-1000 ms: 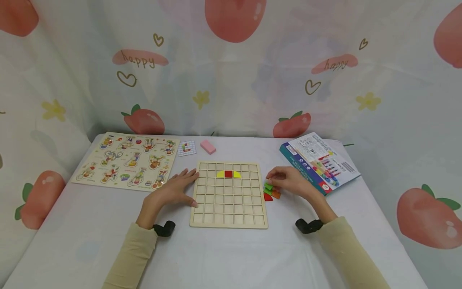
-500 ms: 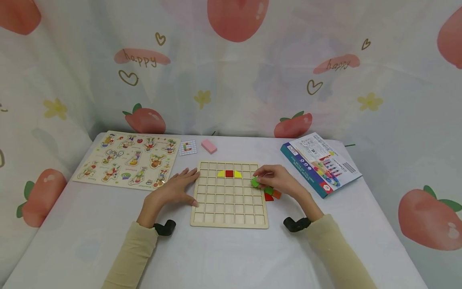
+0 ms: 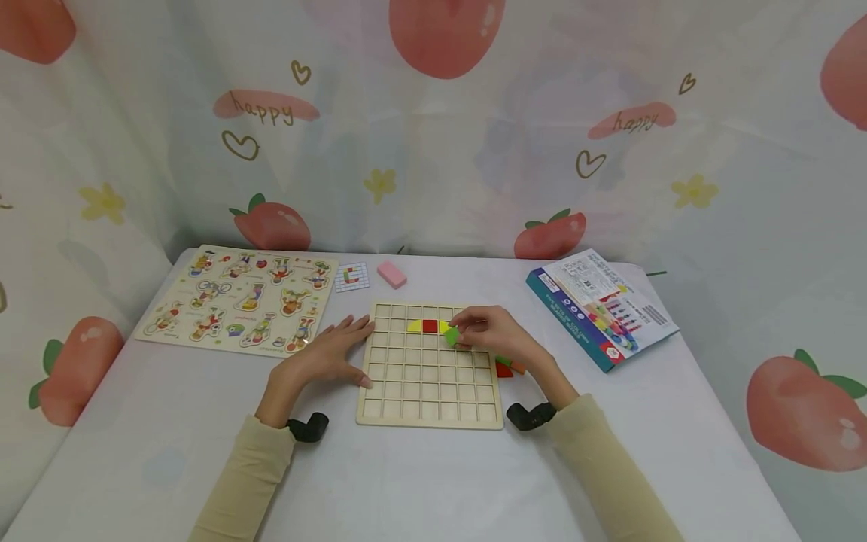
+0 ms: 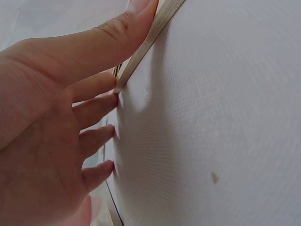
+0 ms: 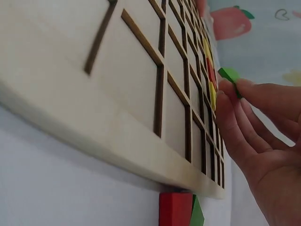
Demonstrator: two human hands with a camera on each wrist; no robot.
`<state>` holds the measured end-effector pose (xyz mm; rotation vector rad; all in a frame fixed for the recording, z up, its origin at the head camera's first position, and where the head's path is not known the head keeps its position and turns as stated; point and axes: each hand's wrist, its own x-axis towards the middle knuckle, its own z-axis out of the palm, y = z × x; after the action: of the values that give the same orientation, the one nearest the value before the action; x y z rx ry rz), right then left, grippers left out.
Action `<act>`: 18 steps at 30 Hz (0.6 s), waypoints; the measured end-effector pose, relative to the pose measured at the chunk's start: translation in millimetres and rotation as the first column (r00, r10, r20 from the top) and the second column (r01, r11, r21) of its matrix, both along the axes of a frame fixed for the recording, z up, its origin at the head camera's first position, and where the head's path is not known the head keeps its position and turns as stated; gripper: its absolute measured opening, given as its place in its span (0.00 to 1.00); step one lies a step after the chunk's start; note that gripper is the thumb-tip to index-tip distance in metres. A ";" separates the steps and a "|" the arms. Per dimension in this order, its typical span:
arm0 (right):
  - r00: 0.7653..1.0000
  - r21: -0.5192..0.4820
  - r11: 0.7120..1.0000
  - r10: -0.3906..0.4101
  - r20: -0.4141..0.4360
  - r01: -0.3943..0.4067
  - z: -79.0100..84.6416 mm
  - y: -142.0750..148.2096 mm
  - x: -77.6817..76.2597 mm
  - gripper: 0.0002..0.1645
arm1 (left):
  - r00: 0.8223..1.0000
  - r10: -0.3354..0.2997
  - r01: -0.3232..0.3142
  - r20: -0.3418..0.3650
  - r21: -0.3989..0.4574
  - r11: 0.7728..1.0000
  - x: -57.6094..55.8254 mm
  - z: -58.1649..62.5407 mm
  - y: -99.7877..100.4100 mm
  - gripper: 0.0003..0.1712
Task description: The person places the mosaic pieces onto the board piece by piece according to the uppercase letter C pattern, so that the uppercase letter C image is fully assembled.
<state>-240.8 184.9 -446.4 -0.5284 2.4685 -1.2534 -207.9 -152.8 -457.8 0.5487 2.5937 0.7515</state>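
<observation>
At the centre of the frame, the wooden grid board (image 3: 412, 373) lies on the table; the left hand (image 3: 320, 360), fingers spread, rests against its left edge. Just beyond its right edge lie loose pieces, including a red one (image 3: 504, 371). Over the upper right cells, the right hand (image 3: 500, 335) pinches a green piece (image 3: 451, 336): flat, bright, tilted, its full outline partly covered by fingers. The step appears to be setting it in the grid; the next move would call for levelling it over a cell and letting go. Just above it in the frame, a red square (image 3: 430, 326) sits between two yellow curved pieces (image 3: 415, 326). Farther up stand a small patterned card (image 3: 352, 278) and a pink block (image 3: 391, 275).
</observation>
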 end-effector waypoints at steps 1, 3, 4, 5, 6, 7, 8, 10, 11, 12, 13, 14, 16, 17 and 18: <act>1.000 0.001 1.000 -0.001 0.003 0.001 -0.9 -1.9 -0.4 0.17 | 1.000 -0.001 0.001 0.001 0.002 1.000 0.1 0.1 0.1 0.61; 1.000 0.001 1.000 0.000 0.009 0.000 -1.6 -5.6 -0.7 0.18 | 1.000 -0.004 0.004 0.000 0.004 1.000 0.2 0.3 0.0 0.61; 1.000 -0.005 1.000 0.000 0.019 0.000 -1.9 -7.4 -0.8 0.18 | 1.000 -0.004 0.004 -0.001 0.004 1.000 0.3 0.5 0.0 0.61; 1.000 -0.010 1.000 0.002 0.028 -0.001 -1.7 -9.3 -0.8 0.19 | 1.000 -0.005 0.005 -0.002 0.004 1.000 0.4 0.6 0.0 0.61; 1.000 -0.014 1.000 0.005 0.030 -0.005 -2.2 -11.0 -1.0 0.19 | 1.000 -0.005 0.005 -0.001 0.004 1.000 0.6 0.8 0.0 0.61; 0.999 -0.017 1.000 0.005 0.033 -0.005 -2.0 -12.7 -0.9 0.19 | 1.000 -0.005 0.005 -0.001 0.004 1.000 0.8 1.1 0.1 0.61; 0.999 -0.017 1.000 0.008 0.032 -0.007 -1.8 -14.3 -0.8 0.19 | 1.000 -0.004 0.004 -0.002 0.004 1.000 0.9 1.3 0.1 0.61; 1.000 -0.014 1.000 0.010 0.028 -0.010 -2.9 -17.9 -1.6 0.19 | 1.000 -0.004 0.004 -0.003 0.004 1.000 0.9 1.4 0.3 0.61; 1.000 -0.010 1.000 0.013 0.022 -0.013 -3.7 -19.5 -2.2 0.19 | 1.000 -0.004 0.004 -0.004 0.003 1.000 1.0 1.4 0.2 0.61; 1.000 -0.004 1.000 0.014 0.014 -0.013 -4.0 -21.2 -2.6 0.18 | 1.000 -0.004 0.004 -0.004 0.003 1.000 1.0 1.4 0.2 0.61; 1.000 0.005 1.000 0.016 0.006 -0.016 -3.7 -23.0 -2.9 0.18 | 1.000 -0.004 0.004 -0.004 0.003 1.000 0.9 1.3 0.2 0.61; 1.000 0.012 1.000 0.020 -0.003 -0.020 -3.5 -24.7 -3.2 0.18 | 1.000 -0.003 0.003 -0.003 0.003 1.000 0.8 1.1 0.2 0.61; 1.000 0.027 0.999 0.019 -0.015 -0.018 -3.0 -28.0 -3.7 0.17 | 1.000 -0.001 0.001 0.000 0.003 1.000 0.6 0.9 0.4 0.61; 1.000 0.035 0.999 0.019 -0.023 -0.019 -2.2 -29.5 -3.7 0.17 | 1.000 0.000 0.000 0.000 0.001 1.000 0.6 0.7 0.5 0.61; 0.999 0.042 0.999 0.019 -0.027 -0.017 -1.3 -31.2 -3.7 0.17 | 1.000 0.000 0.000 0.000 0.000 1.000 0.5 0.5 0.7 0.61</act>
<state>-244.5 153.7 -447.7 -0.5590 2.5005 -1.1929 -207.5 -152.0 -457.3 0.5483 2.5938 0.7516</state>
